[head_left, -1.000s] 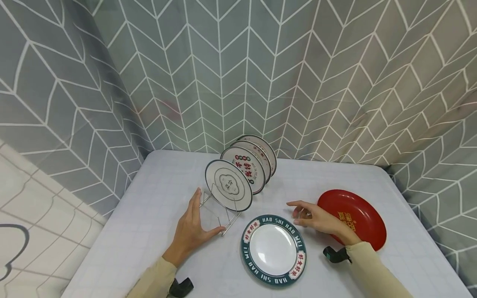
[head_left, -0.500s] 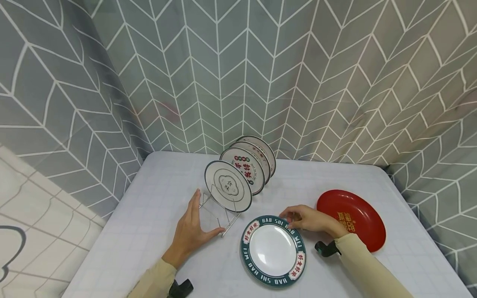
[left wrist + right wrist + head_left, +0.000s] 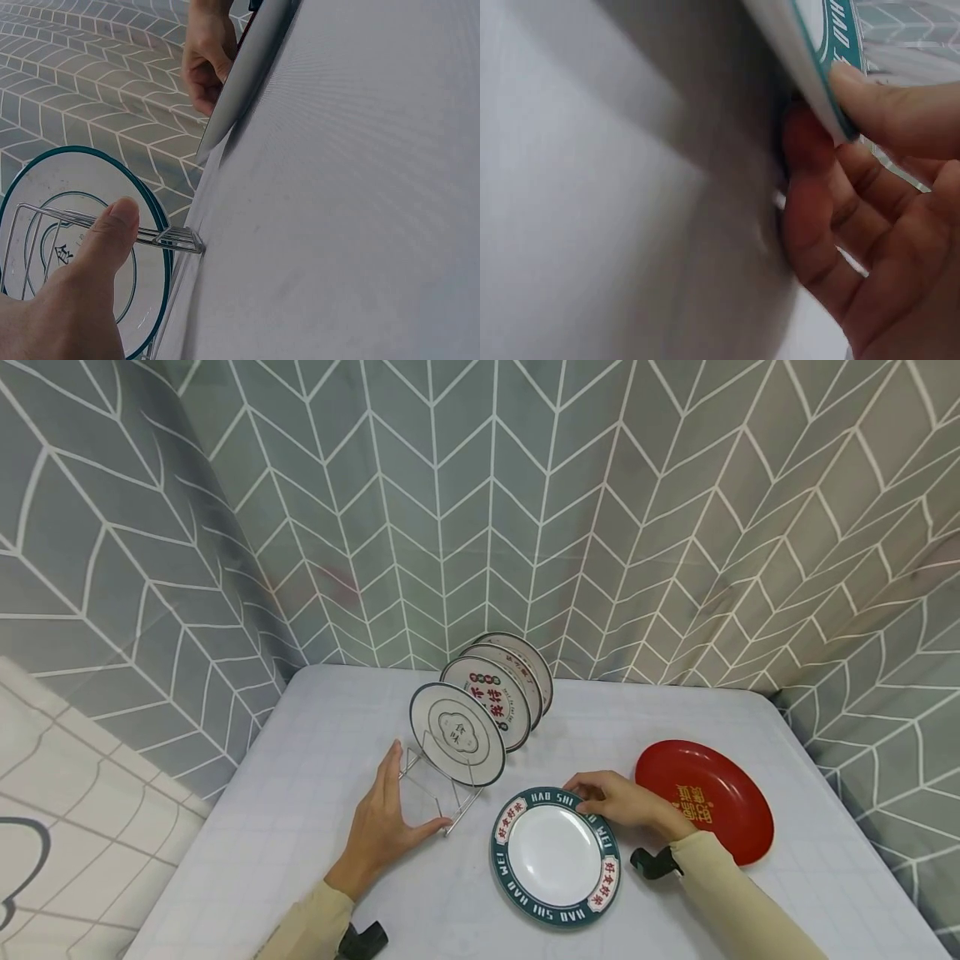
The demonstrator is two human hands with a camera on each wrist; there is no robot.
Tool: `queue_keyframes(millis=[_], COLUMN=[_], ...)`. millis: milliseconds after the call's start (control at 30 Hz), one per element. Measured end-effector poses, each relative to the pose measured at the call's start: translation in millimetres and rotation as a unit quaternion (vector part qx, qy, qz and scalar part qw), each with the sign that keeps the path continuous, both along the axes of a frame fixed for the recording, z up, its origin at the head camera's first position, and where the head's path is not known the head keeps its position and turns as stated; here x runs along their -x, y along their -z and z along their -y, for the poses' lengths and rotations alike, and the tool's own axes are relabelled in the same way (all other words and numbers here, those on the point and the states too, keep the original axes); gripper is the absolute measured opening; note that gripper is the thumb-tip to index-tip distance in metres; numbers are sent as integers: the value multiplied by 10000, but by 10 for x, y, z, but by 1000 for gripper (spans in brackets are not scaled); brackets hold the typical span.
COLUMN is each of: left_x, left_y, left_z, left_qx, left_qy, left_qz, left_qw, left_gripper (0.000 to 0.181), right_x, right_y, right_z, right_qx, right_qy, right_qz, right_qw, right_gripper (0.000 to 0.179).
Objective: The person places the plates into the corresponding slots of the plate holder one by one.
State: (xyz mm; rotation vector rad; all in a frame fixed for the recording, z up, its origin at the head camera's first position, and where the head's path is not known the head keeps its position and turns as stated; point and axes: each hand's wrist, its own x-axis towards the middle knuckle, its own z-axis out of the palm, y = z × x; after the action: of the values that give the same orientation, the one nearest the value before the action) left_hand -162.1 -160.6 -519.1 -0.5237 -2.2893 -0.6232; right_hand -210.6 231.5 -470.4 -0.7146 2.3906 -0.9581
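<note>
My left hand holds the wire plate rack, fingers along its left side and thumb at its near end. In the left wrist view the thumb lies over the rack's wires. A white plate with a dark rim leans in the rack, and several more plates stand in a row behind it. My right hand pinches the far right rim of a green-rimmed plate. In the right wrist view the thumb is on top and curled fingers are beneath; that edge is tilted up off the table.
A red oval plate with yellow characters lies right of my right hand, partly behind the forearm. White cloth covers the table. A grey patterned curtain hangs along the back and sides.
My right hand has moved left from beside the red plate to the green-rimmed plate and taken its rim. That plate's far edge has lifted and shifted slightly right. My left hand stays put.
</note>
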Motion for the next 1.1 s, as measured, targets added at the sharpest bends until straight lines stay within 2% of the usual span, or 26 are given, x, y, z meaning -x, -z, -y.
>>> queue_keyframes(millis=[333, 567, 700, 1100], left_x=[-7, -3, 3, 11], left_y=[8, 13, 13, 28], left_z=[1, 1, 3, 6], left_qx=[-13, 3, 14, -12], left_qy=[-20, -30, -28, 6], left_qz=[19, -2, -65, -123], left_qw=[10000, 10000, 10000, 9999], left_gripper=[133, 132, 132, 133], right_x=[27, 2, -12, -19], right_y=[-2, -78, -111, -125], right_z=[-117, -126, -105, -58], right_qx=[343, 656, 684, 674], right_qy=[-6, 107, 168, 228], right_qz=[217, 605, 737, 769], right_qw=[9992, 9960, 9948, 9945], right_gripper=[30, 36, 38, 39])
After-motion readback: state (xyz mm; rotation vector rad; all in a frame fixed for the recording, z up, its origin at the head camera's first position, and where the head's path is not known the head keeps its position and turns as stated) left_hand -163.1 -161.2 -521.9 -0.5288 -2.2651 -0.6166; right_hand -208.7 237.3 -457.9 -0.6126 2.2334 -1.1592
